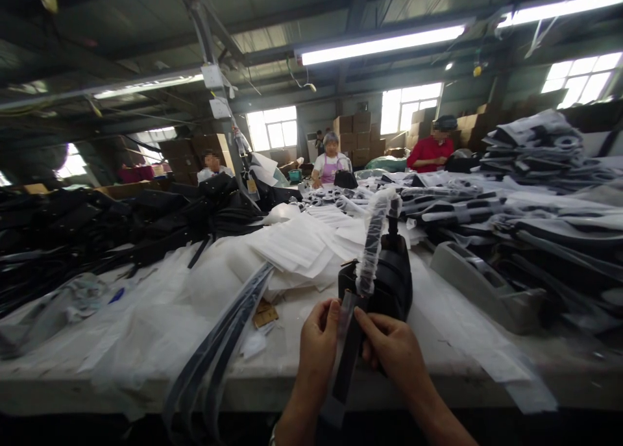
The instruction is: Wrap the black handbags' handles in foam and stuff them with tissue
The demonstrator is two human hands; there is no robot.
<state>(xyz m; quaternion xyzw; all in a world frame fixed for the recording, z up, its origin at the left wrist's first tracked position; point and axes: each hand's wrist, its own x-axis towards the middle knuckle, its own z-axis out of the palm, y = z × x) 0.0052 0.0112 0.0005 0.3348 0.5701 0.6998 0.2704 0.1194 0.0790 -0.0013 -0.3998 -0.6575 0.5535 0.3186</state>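
Observation:
A black handbag point(395, 274) stands on the table in front of me. Crinkled clear plastic wraps its raised handle point(372, 241). From the near side of the bag a flat black strap point(348, 361) hangs towards me, with a clear plastic sleeve point(335, 404) along it. My left hand point(317, 342) pinches the edge of that sleeve, close to the strap's upper end. With thumb and fingers closed, my right hand point(393, 350) grips the strap from the other side, against the bag. Parts of the fingers are hidden behind the strap.
Several plastic-covered straps point(228, 348) droop over the table's front edge at left. White foam sheets point(296, 241) lie behind them. A grey tape dispenser point(479, 284) stands at right, below piles of wrapped black pieces point(530, 147). Black bags point(97, 219) are heaped left. Co-workers sit beyond.

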